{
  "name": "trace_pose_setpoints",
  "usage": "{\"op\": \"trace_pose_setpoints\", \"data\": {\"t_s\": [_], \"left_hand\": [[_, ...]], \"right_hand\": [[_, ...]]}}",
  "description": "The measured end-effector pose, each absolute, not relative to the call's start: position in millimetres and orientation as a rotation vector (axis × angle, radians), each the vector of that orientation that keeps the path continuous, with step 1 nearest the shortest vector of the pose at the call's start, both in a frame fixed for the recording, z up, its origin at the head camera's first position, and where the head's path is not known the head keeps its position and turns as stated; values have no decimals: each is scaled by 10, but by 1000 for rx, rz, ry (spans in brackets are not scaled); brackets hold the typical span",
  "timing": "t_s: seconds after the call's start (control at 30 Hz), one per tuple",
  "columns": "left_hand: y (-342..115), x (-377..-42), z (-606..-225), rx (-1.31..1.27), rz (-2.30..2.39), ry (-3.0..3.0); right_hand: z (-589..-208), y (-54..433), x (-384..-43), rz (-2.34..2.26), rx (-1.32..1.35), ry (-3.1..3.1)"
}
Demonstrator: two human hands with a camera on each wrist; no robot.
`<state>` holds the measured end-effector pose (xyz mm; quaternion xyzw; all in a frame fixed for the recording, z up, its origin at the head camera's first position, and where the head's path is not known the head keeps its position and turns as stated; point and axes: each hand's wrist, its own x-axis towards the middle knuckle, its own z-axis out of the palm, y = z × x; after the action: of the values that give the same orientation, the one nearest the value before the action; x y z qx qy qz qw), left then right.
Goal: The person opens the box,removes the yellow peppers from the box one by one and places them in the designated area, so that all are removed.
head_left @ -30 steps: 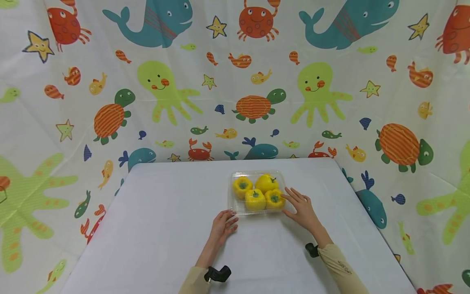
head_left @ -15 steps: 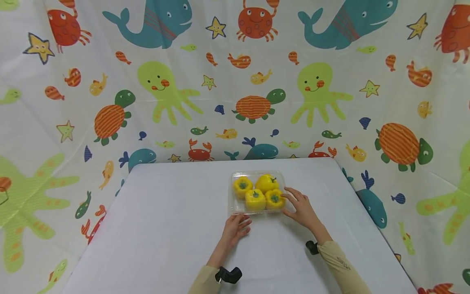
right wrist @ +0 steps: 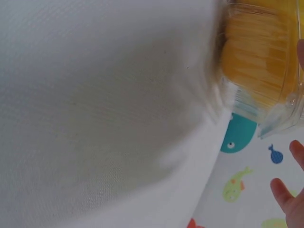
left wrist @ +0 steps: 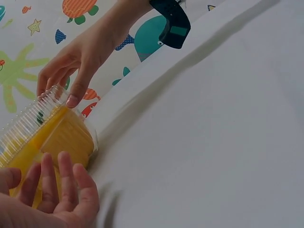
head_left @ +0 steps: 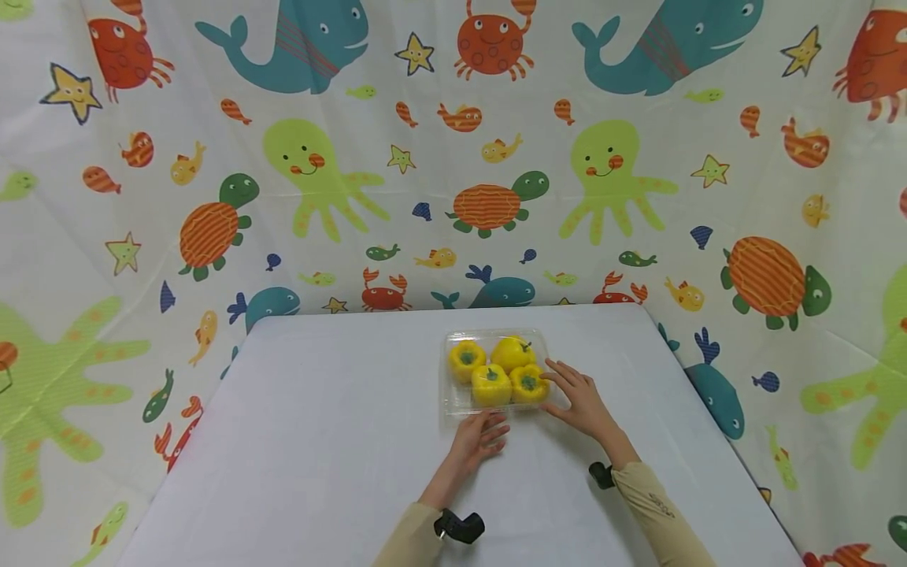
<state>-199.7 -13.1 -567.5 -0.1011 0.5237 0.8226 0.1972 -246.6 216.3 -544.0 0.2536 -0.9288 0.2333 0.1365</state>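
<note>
A clear plastic box [head_left: 459, 400] lies on the white table, holding several yellow bell peppers [head_left: 491, 385]. At the middle of its near edge is my left hand [head_left: 479, 441], fingers loosely extended and fingertips right at the rim. In the left wrist view, the left hand's fingers [left wrist: 67, 183] stand spread in front of the box's yellow side. My right hand [head_left: 583, 403] holds the box's right end, its thumb at the near corner and its fingers farther along the rim. The left wrist view shows that thumb [left wrist: 78, 90] against the ribbed clear edge.
The white table [head_left: 333, 409] extends around the box on every side. Behind it hangs a white cloth backdrop [head_left: 418, 142] printed with sea animals. A small black device [head_left: 459, 526] is strapped to the left wrist, and another [head_left: 601, 476] to the right.
My left hand has slid right along the box's near edge, from its left corner to its middle. The right hand and the box have stayed nearly still.
</note>
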Motion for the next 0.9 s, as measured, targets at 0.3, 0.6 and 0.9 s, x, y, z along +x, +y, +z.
{"op": "trace_pose_setpoints", "data": {"t_s": [0.3,0.6,0.9], "left_hand": [[86,-2026,-5653,-209,2236,1472],[210,-2046,-5636,-247,2252,1423],[187,-2058,-5666,-178,2223,1478]], "right_hand": [[-5446,2150,-2471,564,765,-2624],[-5441,2106,-2494,528,743,-2625],[-5468,2084,-2535,597,741,-2653]]}}
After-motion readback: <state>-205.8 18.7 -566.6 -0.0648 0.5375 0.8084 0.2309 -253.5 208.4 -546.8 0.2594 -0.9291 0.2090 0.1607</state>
